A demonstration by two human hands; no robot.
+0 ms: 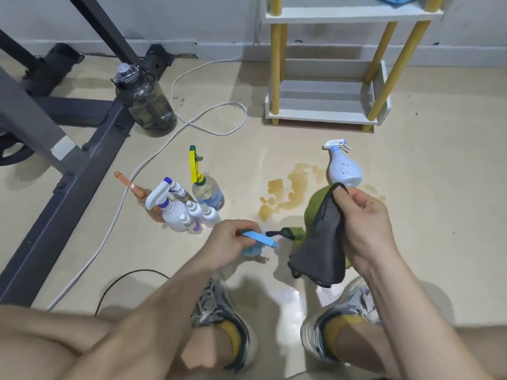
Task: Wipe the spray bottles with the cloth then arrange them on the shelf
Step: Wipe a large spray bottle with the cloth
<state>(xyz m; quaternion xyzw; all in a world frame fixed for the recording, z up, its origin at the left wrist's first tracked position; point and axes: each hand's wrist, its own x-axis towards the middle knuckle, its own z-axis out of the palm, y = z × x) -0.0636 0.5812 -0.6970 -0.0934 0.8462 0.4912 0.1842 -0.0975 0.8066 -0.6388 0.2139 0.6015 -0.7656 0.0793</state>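
My left hand (pixel 230 241) grips a light blue spray bottle (pixel 253 249) by its blue trigger head, low over the floor. My right hand (pixel 366 229) holds a dark grey and green cloth (pixel 323 242) that hangs beside that bottle. A white spray bottle (pixel 344 168) with coloured dots stands on the floor just beyond my right hand. To the left stands a cluster of several spray bottles (pixel 178 209), among them one with a yellow trigger (pixel 207 190) and an orange one (pixel 137 189). The white shelf (pixel 323 115) with yellow posts stands at the back right.
A brownish wet stain (pixel 288 193) marks the floor between the bottles. A dark water jug (pixel 145 102) and a looping white cable (pixel 208 116) lie at the back left, beside a dark metal frame (pixel 76 165). My shoes (pixel 343 319) are below.
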